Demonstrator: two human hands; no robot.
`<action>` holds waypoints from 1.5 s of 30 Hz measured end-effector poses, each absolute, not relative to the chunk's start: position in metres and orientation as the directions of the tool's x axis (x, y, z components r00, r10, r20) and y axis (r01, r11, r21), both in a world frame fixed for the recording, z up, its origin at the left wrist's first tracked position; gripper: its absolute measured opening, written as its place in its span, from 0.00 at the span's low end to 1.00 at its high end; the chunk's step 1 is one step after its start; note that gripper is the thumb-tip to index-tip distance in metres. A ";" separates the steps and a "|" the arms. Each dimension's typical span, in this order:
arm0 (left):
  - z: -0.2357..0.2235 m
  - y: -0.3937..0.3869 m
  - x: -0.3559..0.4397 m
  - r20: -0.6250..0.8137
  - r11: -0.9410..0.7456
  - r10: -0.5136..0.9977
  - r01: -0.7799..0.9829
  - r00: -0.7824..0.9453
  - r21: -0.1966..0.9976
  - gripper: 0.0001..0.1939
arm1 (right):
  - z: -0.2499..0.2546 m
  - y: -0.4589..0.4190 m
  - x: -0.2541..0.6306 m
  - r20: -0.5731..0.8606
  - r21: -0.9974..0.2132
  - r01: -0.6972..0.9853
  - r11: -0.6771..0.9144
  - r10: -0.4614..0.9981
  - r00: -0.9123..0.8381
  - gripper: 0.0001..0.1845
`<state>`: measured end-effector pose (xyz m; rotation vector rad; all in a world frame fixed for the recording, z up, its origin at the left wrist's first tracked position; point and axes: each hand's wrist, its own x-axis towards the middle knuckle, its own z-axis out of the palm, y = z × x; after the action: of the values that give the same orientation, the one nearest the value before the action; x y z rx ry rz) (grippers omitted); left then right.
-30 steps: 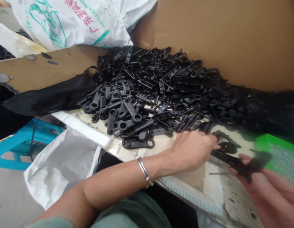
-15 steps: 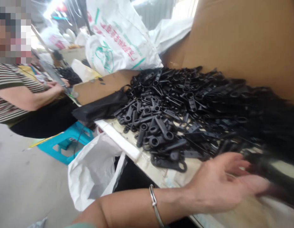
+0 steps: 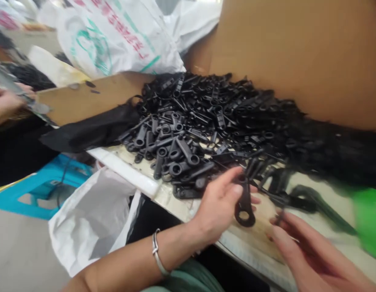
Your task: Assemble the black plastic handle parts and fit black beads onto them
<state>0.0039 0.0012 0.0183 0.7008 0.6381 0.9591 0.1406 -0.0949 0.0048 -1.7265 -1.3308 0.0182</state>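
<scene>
My left hand [image 3: 216, 205], with a metal bangle on its wrist, grips a black plastic part with a ring end [image 3: 246, 196] between thumb and fingers. The ring hangs downward over the table edge. Close by on the right, my right hand [image 3: 312, 251] is closed in a pinch on something small, thin and dark, too blurred to name. Beyond both hands spreads a large heap of similar black plastic parts [image 3: 206, 109]. Greyer ring-ended parts [image 3: 184, 151] lie at the near left of the heap.
Cardboard [image 3: 291, 52] stands behind the heap. A printed white sack [image 3: 115, 40] leans at the back. Below the table's left edge hangs an open white bag [image 3: 87, 219], near a blue stool [image 3: 42, 186]. Something green [image 3: 370, 223] is at the right. A co-worker's hand [image 3: 7, 101] shows far left.
My left hand has drawn back from the heap's right side and now shows a ring-ended part in its grip. My right hand has come into view. The camera has turned right.
</scene>
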 end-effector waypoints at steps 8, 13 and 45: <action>0.019 -0.005 0.004 -0.068 0.240 0.893 -0.344 0.444 0.908 0.25 | 0.031 -0.073 0.109 0.627 -0.371 0.925 0.080 0.756 0.186 0.18; 0.019 -0.007 -0.001 0.024 0.109 0.898 -0.275 0.439 0.955 0.24 | 0.025 -0.065 0.107 0.649 -0.332 0.937 0.108 0.747 0.144 0.16; 0.028 -0.007 -0.012 0.058 -0.064 0.616 -0.024 0.786 0.998 0.13 | 0.025 -0.080 0.149 0.243 -0.882 0.470 0.042 0.894 0.375 0.13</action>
<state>-0.0119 -0.0071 0.0275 1.5601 0.4900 0.5599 0.1488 -0.0799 0.0247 -1.5918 -1.2499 0.5090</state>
